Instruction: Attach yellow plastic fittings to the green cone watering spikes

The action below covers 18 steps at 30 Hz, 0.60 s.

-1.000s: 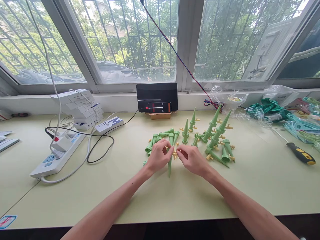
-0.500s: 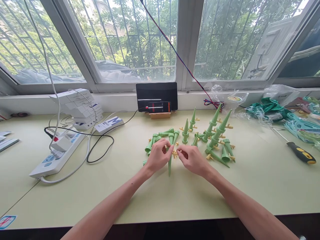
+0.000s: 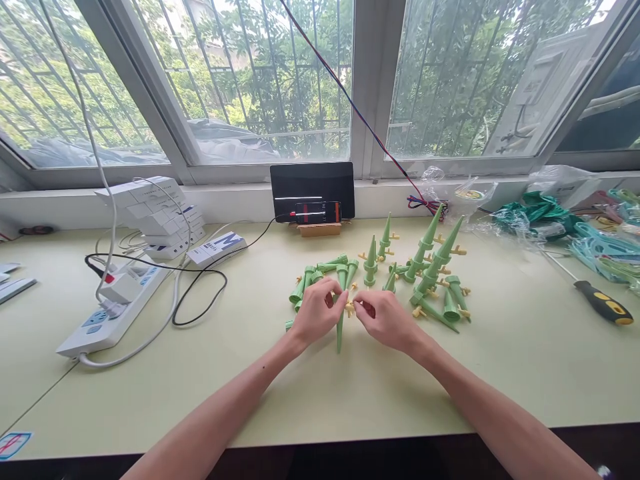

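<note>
My left hand (image 3: 317,312) is closed on a green watering spike (image 3: 340,337), whose tapered tip points down toward me. Just right of that spike, the fingertips of my right hand (image 3: 389,319) pinch a small yellow valve (image 3: 350,309) close against its side. Whether the valve is seated in the spike cannot be made out. Behind my left hand lies a heap of loose green spikes (image 3: 297,292). Beyond my right hand, stacked green spikes with yellow valves (image 3: 443,257) stand upright, and more spikes (image 3: 450,310) lie at their foot.
To the left are a white power strip (image 3: 107,327), looping cables and a pile of white boxes (image 3: 165,213). A phone (image 3: 320,213) leans before a black tablet (image 3: 310,180) at the window. A screwdriver (image 3: 603,302) and plastic bags (image 3: 535,217) lie on the right.
The view has shifted very slightly. Both hands keep almost the same grip and place around the spike and the yellow valve.
</note>
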Each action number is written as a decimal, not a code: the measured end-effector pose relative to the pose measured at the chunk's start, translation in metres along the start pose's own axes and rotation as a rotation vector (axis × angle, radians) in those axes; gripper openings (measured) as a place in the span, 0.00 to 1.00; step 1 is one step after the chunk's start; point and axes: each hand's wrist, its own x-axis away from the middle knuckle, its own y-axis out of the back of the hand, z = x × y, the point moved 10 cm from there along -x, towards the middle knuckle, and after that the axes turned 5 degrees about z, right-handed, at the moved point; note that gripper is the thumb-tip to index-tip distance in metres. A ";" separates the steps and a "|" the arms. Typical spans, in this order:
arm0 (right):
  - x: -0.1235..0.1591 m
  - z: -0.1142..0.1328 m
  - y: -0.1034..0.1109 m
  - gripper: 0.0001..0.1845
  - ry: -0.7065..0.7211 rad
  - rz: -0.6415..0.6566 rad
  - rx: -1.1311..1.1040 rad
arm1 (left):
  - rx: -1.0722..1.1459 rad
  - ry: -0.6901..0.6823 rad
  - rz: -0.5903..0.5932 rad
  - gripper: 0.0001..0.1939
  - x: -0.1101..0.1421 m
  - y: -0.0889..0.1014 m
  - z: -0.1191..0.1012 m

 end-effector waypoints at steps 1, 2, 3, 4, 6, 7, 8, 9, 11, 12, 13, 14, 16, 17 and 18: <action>0.000 0.000 0.000 0.14 -0.003 0.003 0.000 | 0.001 0.000 0.001 0.13 0.000 0.000 0.000; 0.000 -0.001 -0.001 0.14 -0.006 0.005 0.000 | 0.002 0.000 0.004 0.13 0.000 -0.001 0.000; 0.000 -0.001 -0.001 0.14 -0.009 0.007 0.000 | 0.004 0.000 0.007 0.14 0.000 -0.001 0.000; 0.000 -0.001 -0.001 0.14 -0.010 0.010 -0.001 | 0.007 -0.001 0.012 0.14 0.000 -0.001 0.000; 0.000 -0.001 -0.001 0.14 -0.011 0.012 -0.006 | 0.009 0.002 0.018 0.14 0.000 -0.002 -0.001; 0.000 -0.001 -0.001 0.14 -0.009 0.011 -0.011 | 0.009 0.003 0.019 0.14 0.000 -0.002 -0.001; 0.000 -0.001 -0.001 0.14 -0.007 0.011 -0.016 | 0.008 0.004 0.017 0.14 0.000 -0.002 -0.001; 0.000 -0.001 -0.001 0.14 -0.005 0.011 -0.019 | 0.008 0.002 0.014 0.14 0.000 -0.002 -0.001; 0.000 -0.002 -0.001 0.13 -0.006 0.009 -0.019 | 0.006 -0.003 0.005 0.14 0.001 -0.001 -0.002; 0.000 -0.002 -0.001 0.12 -0.010 0.008 -0.016 | 0.006 -0.004 0.000 0.14 0.001 0.000 -0.002; 0.000 -0.003 -0.001 0.12 -0.015 0.007 -0.013 | 0.007 -0.003 -0.005 0.14 0.001 0.000 -0.001; 0.000 -0.004 -0.001 0.12 -0.021 0.007 -0.011 | 0.008 0.000 -0.009 0.14 0.001 0.001 -0.001; 0.000 -0.005 -0.002 0.11 -0.030 0.009 -0.009 | 0.014 0.010 -0.014 0.14 0.001 0.002 0.000; 0.000 -0.005 -0.002 0.11 -0.033 0.010 -0.008 | 0.017 0.015 -0.014 0.14 0.001 0.002 0.000; 0.000 -0.005 -0.002 0.11 -0.035 0.011 -0.009 | 0.019 0.019 -0.015 0.14 0.001 0.002 0.001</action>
